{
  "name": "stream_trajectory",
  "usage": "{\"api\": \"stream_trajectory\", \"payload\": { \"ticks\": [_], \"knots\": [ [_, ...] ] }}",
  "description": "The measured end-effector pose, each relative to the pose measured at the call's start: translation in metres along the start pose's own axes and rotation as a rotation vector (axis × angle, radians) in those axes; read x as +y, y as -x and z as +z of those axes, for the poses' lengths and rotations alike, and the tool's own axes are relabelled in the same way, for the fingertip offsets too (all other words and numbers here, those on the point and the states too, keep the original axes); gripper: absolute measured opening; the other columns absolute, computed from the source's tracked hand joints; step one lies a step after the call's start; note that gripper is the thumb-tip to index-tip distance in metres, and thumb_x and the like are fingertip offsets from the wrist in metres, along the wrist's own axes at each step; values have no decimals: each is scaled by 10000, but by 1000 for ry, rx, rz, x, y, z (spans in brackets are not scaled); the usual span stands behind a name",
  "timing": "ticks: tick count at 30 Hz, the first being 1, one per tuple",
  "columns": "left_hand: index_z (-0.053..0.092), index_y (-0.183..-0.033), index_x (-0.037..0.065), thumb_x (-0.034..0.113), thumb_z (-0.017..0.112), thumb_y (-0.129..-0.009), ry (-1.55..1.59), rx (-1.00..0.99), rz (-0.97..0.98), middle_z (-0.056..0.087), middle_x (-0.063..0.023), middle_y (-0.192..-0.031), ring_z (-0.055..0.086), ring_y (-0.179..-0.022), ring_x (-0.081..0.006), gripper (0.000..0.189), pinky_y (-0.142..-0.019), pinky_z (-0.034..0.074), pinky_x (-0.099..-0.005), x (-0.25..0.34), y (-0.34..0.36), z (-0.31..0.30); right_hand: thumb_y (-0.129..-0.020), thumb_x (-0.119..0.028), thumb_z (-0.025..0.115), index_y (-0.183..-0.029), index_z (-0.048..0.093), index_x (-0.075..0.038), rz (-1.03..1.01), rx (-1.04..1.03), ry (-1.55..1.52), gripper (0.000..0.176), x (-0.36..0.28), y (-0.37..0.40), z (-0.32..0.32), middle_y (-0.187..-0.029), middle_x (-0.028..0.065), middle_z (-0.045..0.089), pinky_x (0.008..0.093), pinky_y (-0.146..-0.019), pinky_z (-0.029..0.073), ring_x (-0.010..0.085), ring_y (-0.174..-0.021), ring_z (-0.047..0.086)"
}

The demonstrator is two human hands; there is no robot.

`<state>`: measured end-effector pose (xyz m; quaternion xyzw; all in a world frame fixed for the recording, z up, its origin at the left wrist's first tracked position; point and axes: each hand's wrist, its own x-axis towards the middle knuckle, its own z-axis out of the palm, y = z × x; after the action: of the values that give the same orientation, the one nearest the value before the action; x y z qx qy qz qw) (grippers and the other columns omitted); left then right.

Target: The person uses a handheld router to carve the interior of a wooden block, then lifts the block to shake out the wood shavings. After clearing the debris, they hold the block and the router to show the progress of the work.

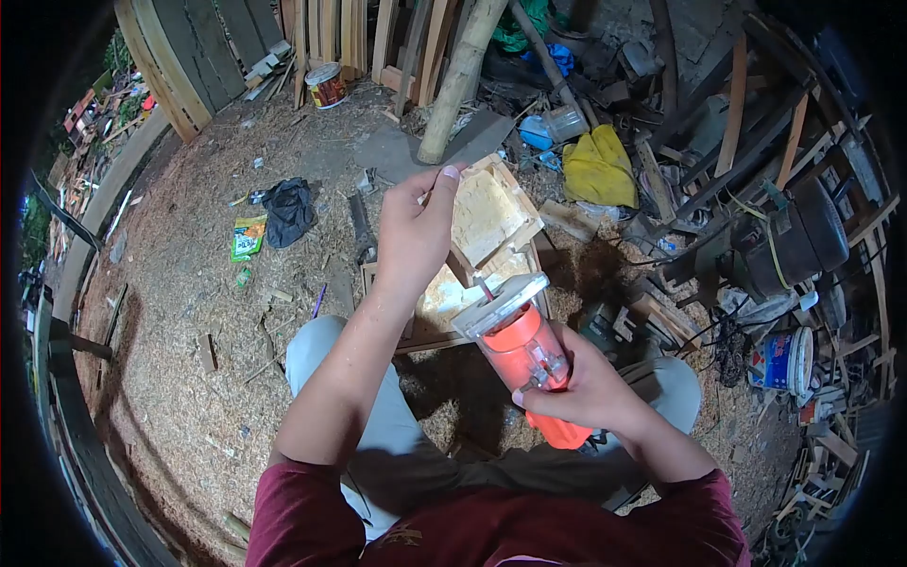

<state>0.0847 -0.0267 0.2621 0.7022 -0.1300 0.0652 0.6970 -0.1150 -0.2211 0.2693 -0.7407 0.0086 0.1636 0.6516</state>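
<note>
My right hand is wrapped round the orange-red body of a trim router. Its clear housing and flat base plate face up and away from me, with the bit pointing toward the wood. My left hand pinches the near-left edge of a small wooden box, which is tilted up so its pale inside shows. Under it lies a second wooden box or frame, dusted with sawdust, between my knees. The router's bit is close to the tilted box's lower corner.
Sawdust and scraps cover the ground. A black plastic bag and a green-yellow packet lie to the left. A wooden post rises ahead, near a yellow cloth. At right are a dark machine and a paint bucket.
</note>
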Motion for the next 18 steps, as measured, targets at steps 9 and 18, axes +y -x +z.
{"api": "stream_trajectory", "payload": {
  "ticks": [9,18],
  "knots": [
    [761,-1280,-40,247,594,-1138,3,-46,-7,791,-87,-1097,709,-989,-95,361,-881,556,-259,-1,-1,-2,-854,-156,908,-1306,595,-25,16,-3,-1,565,-3,-1,2,-1135,38,690,320,-936,550,109,-1028,653],
    [762,-1281,-38,251,592,-1139,25,-31,-20,790,-85,-1087,707,-983,-93,364,-877,552,-256,-3,0,-1,-851,-162,911,-1314,594,-20,-2,0,-3,580,0,-1,1,-1135,44,694,323,-930,551,113,-1023,656]
  ]
}}
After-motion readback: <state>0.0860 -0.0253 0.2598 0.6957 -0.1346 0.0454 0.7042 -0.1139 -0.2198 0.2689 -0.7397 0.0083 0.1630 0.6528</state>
